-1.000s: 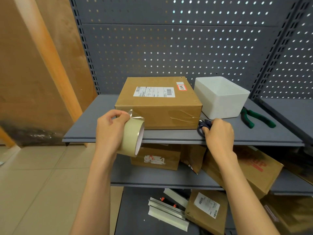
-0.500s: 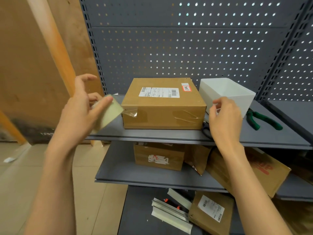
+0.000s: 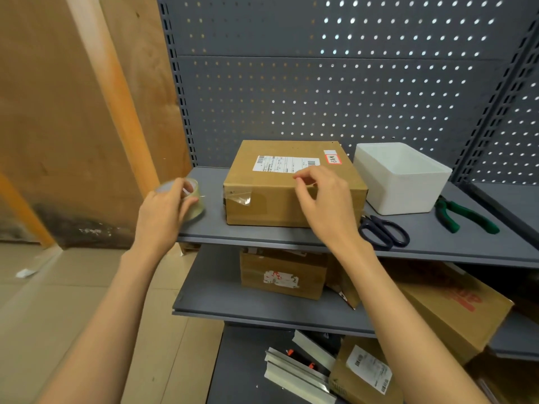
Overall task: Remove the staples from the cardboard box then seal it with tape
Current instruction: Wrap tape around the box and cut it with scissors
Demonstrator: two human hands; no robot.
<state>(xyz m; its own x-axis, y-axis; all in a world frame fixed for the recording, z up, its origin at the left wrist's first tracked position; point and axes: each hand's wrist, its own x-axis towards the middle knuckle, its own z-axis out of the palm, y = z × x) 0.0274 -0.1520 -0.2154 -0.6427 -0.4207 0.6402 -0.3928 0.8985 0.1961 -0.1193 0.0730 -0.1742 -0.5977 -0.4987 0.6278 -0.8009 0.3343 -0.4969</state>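
The left hand (image 3: 163, 211) has its fingers (image 3: 186, 199) curled round the roll of clear tape (image 3: 192, 199), which sits at or just above the shelf (image 3: 291, 237) near its left edge, just beside the cardboard box (image 3: 280, 182); the roll is blurred, so I cannot tell whether it rests on the shelf or is held a little off it. The right hand (image 3: 323, 199) hangs over the front top edge of the box, thumb and forefinger brought together as if pinching something very small; whether they hold a tape end, a staple or nothing at all is too fine to make out. The box stands in the middle of the shelf, label up, with a short strip of tape (image 3: 239, 198) stuck on its front left corner, the lower end lifted.

To the right of the box, a white bin (image 3: 405, 182) sits toward the back, scissors (image 3: 385, 231) lie at the front edge, and green-handled pliers (image 3: 466, 218) lie farther right.

Risks, as I judge them: the lifted strip may peel further or wrinkle if pressed carelessly, leaving a poor seal. The roll lies close to the left edge and could go off it if let go with a nudge. The scissors lie right at the front edge, near the right forearm, and a sweep of that arm could knock them to the floor
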